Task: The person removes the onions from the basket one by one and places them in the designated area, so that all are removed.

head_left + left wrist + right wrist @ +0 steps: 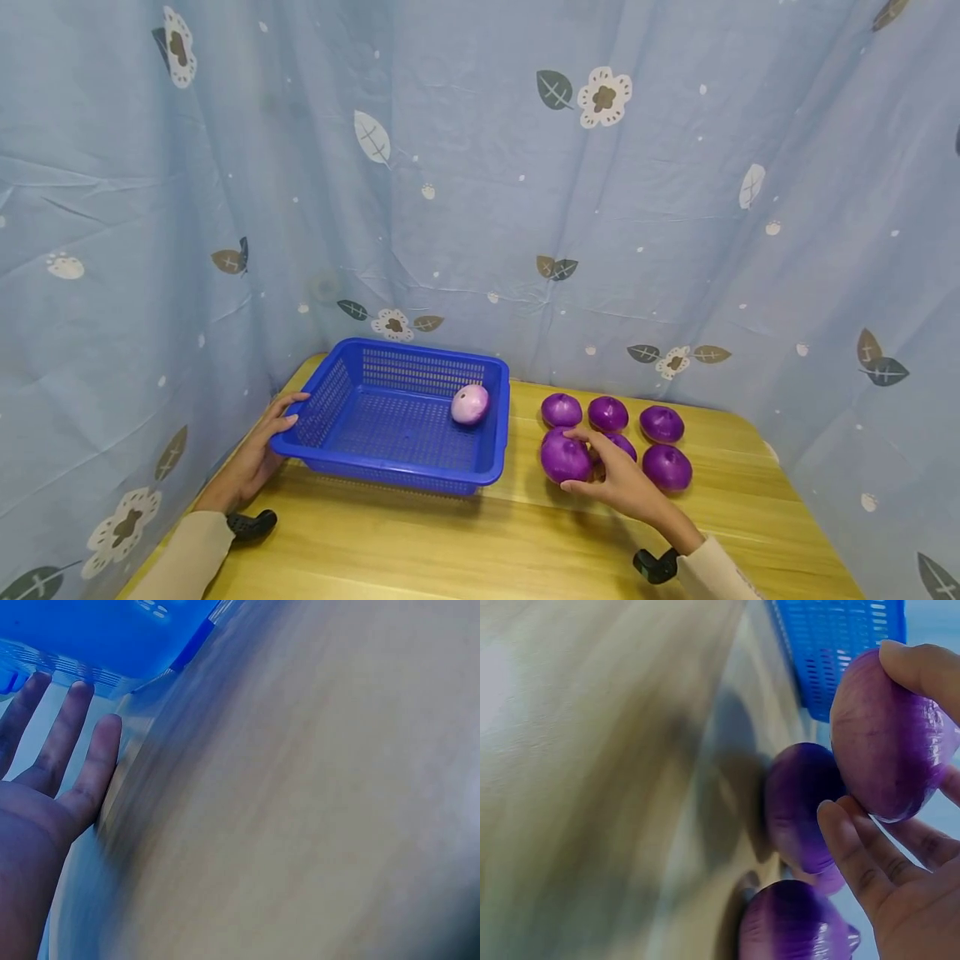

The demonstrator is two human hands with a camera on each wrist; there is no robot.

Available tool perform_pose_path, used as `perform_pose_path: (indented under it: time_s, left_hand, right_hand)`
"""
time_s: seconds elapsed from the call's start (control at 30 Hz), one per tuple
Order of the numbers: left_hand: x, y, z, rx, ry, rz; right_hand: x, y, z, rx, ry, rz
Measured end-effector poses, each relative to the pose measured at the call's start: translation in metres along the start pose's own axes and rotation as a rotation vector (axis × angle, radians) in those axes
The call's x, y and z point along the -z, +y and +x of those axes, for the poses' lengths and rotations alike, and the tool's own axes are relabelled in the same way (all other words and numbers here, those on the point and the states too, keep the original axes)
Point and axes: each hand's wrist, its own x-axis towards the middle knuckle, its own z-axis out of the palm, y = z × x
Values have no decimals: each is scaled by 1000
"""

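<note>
My right hand grips a purple onion, thumb on one side and fingers on the other. In the right wrist view the held onion is raised above other purple onions. At the left of the blue plastic basket, my left hand touches the rim near the front corner. Its fingers extend straight toward the basket's slotted wall in the left wrist view. Inside the basket, near its right wall, lies a pale pinkish-purple onion.
Several more purple onions sit in rows on the wooden table, right of the basket. One is partly hidden behind my right hand. A blue patterned curtain hangs around the table's back and sides.
</note>
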Motion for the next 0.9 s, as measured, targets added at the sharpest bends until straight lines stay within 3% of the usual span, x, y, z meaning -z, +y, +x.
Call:
perform_pose_path:
  time_s: [0.27,0.9]
  left_hand:
    - [0,0,0,6,10,23]
    - [3,-1,0,-5,-12,-20]
  right_hand:
    - [-5,2,-9,-26,0,-37]
    - [-16,8,-24,-49,-31,-30]
